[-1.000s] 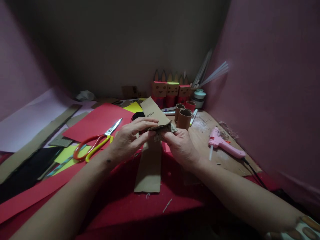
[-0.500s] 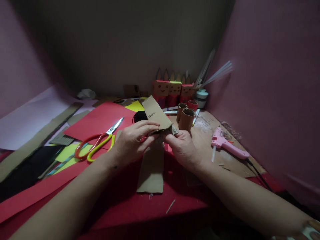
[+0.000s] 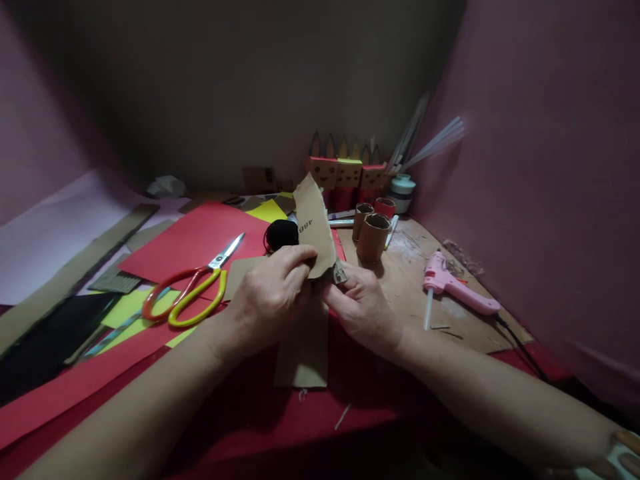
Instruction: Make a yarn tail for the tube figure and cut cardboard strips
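Both my hands grip one strip of brown cardboard (image 3: 315, 223) with printed characters on it, its long part rising away from me. My left hand (image 3: 275, 283) pinches its lower left side, thumb hidden. At the ragged, peeled lower end, my right hand (image 3: 357, 300) is closed on the cardboard. Below them a second flat cardboard piece (image 3: 303, 353) lies on the red cloth, partly covered by my hands. Scissors (image 3: 200, 283) with a red and a yellow handle lie to the left, blades half parted. A black ball of yarn (image 3: 281, 235) sits just behind my left hand.
Cardboard tubes (image 3: 374, 239) stand behind my right hand. A pink glue gun (image 3: 457, 287) with a cord lies on the board at right. Red paper (image 3: 200, 230) and other sheets cover the left. Box figures with pointed ears (image 3: 347, 175) and a jar (image 3: 401, 193) stand at the back.
The held cardboard has turned more upright, its far end swinging right. My left hand has moved slightly down, its fingers more curled. My right hand has shifted a little down, still gripping the ragged end.
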`<action>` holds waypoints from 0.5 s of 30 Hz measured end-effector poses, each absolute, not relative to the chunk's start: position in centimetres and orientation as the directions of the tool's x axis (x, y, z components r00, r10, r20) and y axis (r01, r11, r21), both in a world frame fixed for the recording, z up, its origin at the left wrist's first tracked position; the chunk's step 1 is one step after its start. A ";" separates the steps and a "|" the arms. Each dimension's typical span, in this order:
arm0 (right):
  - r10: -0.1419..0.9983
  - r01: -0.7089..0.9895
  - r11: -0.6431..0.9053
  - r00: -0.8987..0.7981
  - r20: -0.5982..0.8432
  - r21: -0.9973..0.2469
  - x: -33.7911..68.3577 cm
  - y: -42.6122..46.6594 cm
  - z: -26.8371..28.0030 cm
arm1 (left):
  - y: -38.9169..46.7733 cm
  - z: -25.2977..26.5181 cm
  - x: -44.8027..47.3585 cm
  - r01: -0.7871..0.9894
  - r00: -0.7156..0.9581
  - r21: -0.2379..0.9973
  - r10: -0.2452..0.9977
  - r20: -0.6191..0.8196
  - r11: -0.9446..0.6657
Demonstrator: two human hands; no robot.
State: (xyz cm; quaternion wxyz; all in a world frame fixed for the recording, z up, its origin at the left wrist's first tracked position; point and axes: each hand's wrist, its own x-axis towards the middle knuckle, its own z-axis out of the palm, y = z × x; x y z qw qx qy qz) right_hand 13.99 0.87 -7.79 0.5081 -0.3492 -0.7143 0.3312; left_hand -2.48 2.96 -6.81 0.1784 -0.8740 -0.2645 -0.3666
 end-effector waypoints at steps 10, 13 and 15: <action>0.906 0.008 0.376 -0.215 0.366 -0.926 13.9 1.1 -8.0 | 2.5 -6.0 -2.0 0.630 0.488 0.025 0.421 0.764 -0.776; 0.902 0.008 0.386 -0.215 0.375 -0.923 13.9 1.2 -8.1 | 2.6 -6.1 -2.1 0.627 0.477 0.060 0.445 0.758 -0.776; 0.893 0.018 0.405 -0.224 0.391 -0.914 14.0 1.3 -8.2 | 2.8 -6.2 -2.3 0.619 0.487 0.078 0.460 0.742 -0.782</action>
